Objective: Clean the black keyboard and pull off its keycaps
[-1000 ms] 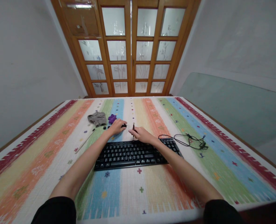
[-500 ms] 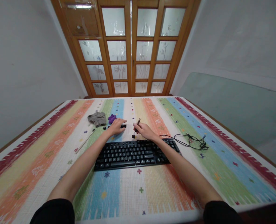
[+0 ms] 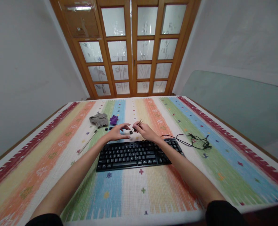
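Observation:
A black keyboard (image 3: pixel 134 154) lies on the striped tablecloth (image 3: pixel 153 188) in front of me. Just beyond its far edge, my right hand (image 3: pixel 144 130) is pinched shut on a thin dark tool (image 3: pixel 137 124) with a small black keycap (image 3: pixel 130 132) on its lower tip. My left hand (image 3: pixel 117 132) hovers beside it, fingers spread and curved around the keycap with nothing in its grasp. A few loose black keycaps (image 3: pixel 109 128) lie on the cloth behind the left hand.
A grey cloth (image 3: pixel 98 119) and a purple cloth (image 3: pixel 114 120) lie at the far left. A thin stick (image 3: pixel 86 142) lies left of the keyboard. The keyboard's black cable (image 3: pixel 192 142) is coiled on the right. Wooden glass doors (image 3: pixel 131 50) stand behind the table.
The right hand lifted the tool off the keyboard with a keycap on its tip and moved it left. The left hand rose from the loose keycaps and opened toward it.

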`<state>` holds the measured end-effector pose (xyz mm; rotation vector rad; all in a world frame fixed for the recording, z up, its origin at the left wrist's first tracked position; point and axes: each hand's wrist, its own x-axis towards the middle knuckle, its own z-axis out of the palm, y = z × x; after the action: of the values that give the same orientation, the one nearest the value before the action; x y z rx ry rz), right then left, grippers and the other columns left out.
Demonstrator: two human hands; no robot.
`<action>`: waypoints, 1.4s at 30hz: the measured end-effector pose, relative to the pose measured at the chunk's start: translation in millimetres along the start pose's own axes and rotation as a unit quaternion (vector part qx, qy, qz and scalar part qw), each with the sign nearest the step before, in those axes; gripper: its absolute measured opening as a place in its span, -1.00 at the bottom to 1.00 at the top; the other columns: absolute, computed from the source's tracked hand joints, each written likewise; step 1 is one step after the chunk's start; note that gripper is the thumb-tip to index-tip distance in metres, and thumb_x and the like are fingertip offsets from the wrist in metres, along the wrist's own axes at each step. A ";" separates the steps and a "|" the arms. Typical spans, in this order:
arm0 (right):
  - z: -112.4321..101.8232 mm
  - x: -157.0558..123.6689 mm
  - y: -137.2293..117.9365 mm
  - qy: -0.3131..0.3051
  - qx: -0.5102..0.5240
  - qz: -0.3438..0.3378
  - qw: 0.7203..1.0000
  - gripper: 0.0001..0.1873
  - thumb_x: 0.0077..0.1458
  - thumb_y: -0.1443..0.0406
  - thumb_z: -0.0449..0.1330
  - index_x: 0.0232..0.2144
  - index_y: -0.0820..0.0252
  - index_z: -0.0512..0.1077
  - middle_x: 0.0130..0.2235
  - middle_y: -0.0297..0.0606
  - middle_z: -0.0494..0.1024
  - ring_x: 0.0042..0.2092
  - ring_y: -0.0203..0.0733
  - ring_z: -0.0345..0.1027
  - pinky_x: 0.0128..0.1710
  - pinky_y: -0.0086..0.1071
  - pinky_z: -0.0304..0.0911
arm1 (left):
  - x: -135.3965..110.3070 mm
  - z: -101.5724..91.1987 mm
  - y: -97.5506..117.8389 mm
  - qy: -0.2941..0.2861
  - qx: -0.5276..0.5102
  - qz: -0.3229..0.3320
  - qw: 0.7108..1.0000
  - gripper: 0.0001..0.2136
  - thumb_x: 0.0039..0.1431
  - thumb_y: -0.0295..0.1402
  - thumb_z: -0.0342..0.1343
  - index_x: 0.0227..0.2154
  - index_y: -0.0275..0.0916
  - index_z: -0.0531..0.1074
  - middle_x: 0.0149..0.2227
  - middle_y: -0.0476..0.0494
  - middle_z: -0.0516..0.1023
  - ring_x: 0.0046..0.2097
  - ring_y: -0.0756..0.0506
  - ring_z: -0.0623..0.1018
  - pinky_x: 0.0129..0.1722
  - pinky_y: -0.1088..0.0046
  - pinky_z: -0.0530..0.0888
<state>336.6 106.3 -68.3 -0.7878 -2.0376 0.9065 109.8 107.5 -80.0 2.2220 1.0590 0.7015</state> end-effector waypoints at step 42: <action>-30.4 -43.6 -19.7 -0.040 -0.045 0.039 0.997 -0.59 0.30 0.07 -0.05 -0.40 0.23 0.35 -0.40 -0.27 0.45 -0.35 -0.25 0.33 -0.25 -0.38 0.20 | 51.4 3.5 -38.2 0.016 0.286 0.000 0.958 -0.87 0.05 -0.33 0.20 -0.33 -0.21 0.58 -0.15 -0.22 0.53 -0.10 -0.22 0.45 -0.05 0.19 0.37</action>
<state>380.1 72.3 -55.3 -0.8980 -2.1419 0.9072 120.8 168.1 -97.8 2.6953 1.4153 0.4657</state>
